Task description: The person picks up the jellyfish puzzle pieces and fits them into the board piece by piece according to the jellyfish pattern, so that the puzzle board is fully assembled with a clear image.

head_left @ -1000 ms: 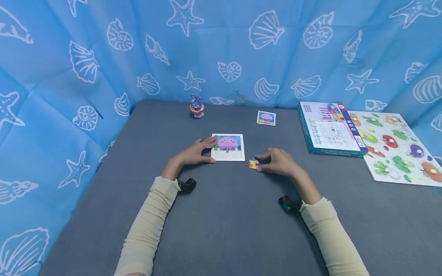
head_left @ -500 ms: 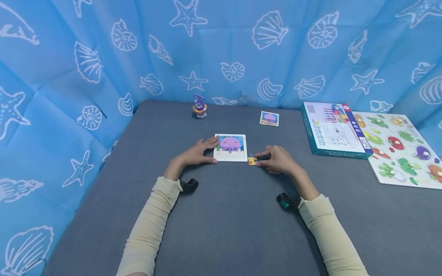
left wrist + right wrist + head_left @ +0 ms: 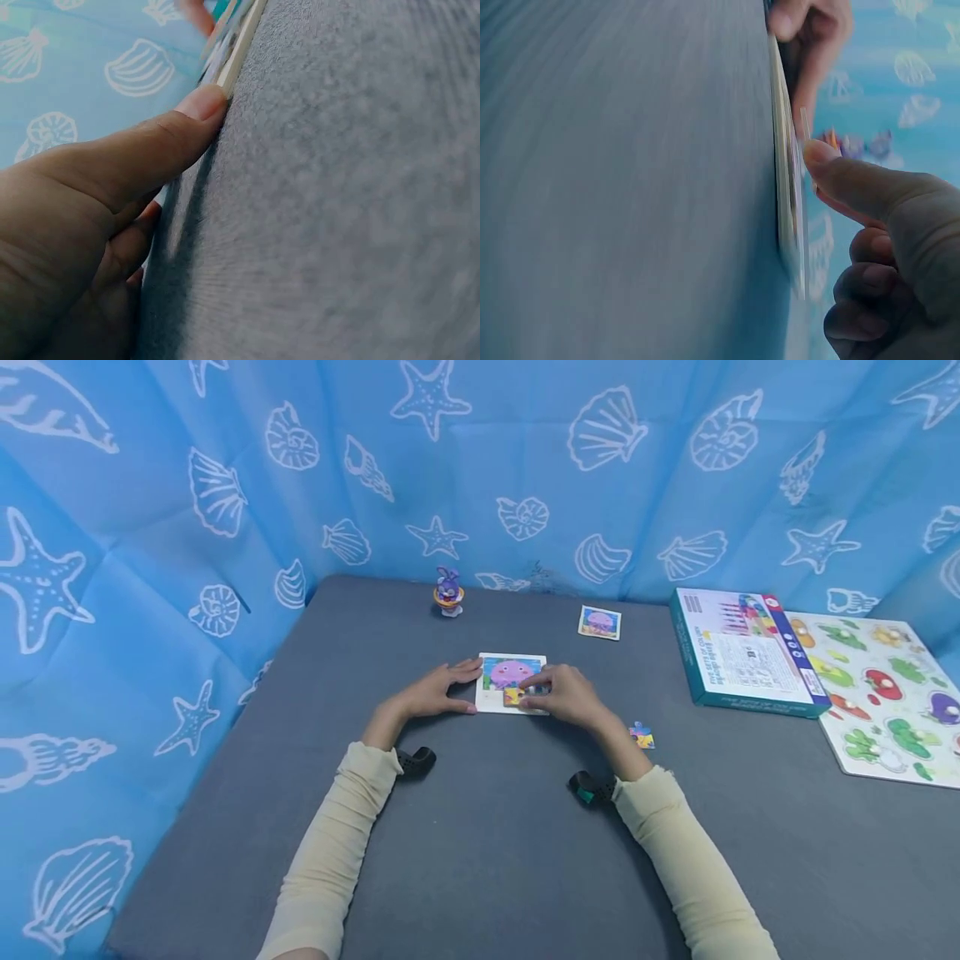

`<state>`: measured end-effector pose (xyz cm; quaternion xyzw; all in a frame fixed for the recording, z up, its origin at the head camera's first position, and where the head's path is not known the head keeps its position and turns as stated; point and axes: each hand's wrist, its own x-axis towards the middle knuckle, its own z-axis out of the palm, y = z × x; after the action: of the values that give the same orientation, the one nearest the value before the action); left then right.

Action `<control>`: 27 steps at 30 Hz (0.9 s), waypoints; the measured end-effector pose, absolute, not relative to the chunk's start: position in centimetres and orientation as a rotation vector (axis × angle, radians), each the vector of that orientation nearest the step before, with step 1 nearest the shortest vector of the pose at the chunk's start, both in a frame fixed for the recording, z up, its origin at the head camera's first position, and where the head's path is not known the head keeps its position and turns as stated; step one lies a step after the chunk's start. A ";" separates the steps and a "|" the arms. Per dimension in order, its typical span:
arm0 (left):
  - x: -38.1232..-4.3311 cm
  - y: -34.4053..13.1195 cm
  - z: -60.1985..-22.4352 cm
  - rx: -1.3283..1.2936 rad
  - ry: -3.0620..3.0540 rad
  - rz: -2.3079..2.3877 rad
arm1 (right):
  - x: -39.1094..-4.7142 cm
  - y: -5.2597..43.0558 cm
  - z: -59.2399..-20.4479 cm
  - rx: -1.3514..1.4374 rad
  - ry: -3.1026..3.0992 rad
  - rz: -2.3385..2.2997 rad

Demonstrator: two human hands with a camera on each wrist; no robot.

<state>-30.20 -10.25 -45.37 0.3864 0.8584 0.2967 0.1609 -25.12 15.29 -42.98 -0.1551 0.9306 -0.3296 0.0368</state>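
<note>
A small white-framed jigsaw board (image 3: pixel 491 703) with a pink octopus-like picture lies on the grey table. My left hand (image 3: pixel 435 691) rests at its left side, the thumb against the lower corner and the fingers at the upper left edge. In the left wrist view the thumb (image 3: pixel 204 103) touches the board's pale edge (image 3: pixel 241 52). My right hand (image 3: pixel 567 695) pinches a yellow and blue jigsaw piece (image 3: pixel 512 697) above the board's lower part. The right wrist view shows this piece (image 3: pixel 805 251) edge-on, a small gap away from the board (image 3: pixel 782 150).
Another jigsaw piece (image 3: pixel 642 735) lies right of the right hand. Farther back are a small octopus picture card (image 3: pixel 600 622) and a purple toy figure (image 3: pixel 448 593). At the right, a teal-sided box (image 3: pixel 750 656) overlaps a vegetable puzzle board (image 3: pixel 862 752). A blue shell-print curtain (image 3: pixel 487 460) hangs behind.
My right hand has carried the pinched piece leftward from the table to over the board. The other piece, formerly mostly covered by that hand, now shows. My left hand stays at the board.
</note>
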 end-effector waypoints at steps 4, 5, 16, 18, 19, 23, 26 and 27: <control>-30.3 -10.1 -45.6 1.099 2.452 0.861 | -25.7 13.4 -43.2 -0.495 2.861 -0.983; -30.4 -10.1 -45.6 1.095 2.450 0.867 | -25.8 13.1 -43.3 -0.488 2.865 -0.970; -30.2 -10.4 -45.1 1.060 2.462 0.852 | -26.0 11.7 -43.1 -0.517 2.921 -0.838; -30.2 -10.5 -45.1 1.057 2.465 0.852 | -26.1 11.3 -43.1 -0.530 2.934 -0.794; -30.2 -10.5 -45.1 1.056 2.465 0.851 | -26.1 11.1 -43.2 -0.523 2.939 -0.779; -30.1 -10.6 -45.1 1.042 2.460 0.863 | -26.2 10.8 -43.3 -0.464 2.930 -0.726; -30.1 -10.6 -45.2 1.047 2.461 0.868 | -26.3 10.8 -43.3 -0.443 2.908 -0.736; -30.1 -10.6 -45.2 1.050 2.458 0.871 | -26.3 10.8 -43.2 -0.442 2.901 -0.736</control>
<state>-30.14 -10.56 -45.20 0.3685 0.8625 0.3055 0.1642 -26.28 10.84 -43.21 -0.1459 0.9572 -0.2430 0.0581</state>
